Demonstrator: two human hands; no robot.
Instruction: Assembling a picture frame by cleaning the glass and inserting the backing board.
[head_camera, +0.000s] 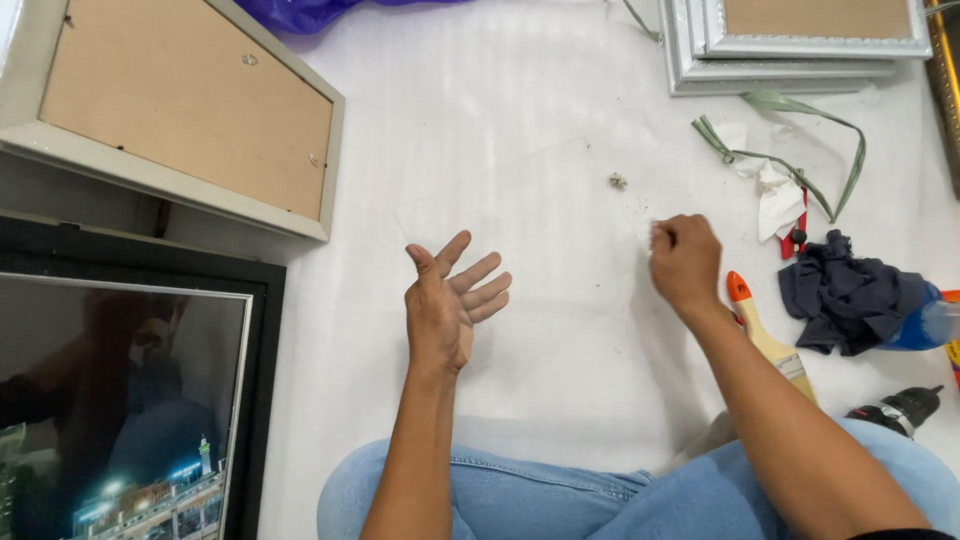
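Note:
My left hand hovers open above the white floor covering, palm turned right, fingers spread, holding nothing. My right hand is closed with its fingertips pinched together, at the right edge of a faint clear sheet that lies flat on the covering. I cannot tell whether it grips anything. A small crumpled scrap lies just beyond that hand. My knees in blue jeans fill the bottom of the view.
A wooden-handled brush with an orange tip lies under my right forearm. A dark cloth, white tissue, green strap and black drill lie right. Silver frames are stacked far right; a frame back and black-framed picture stand left.

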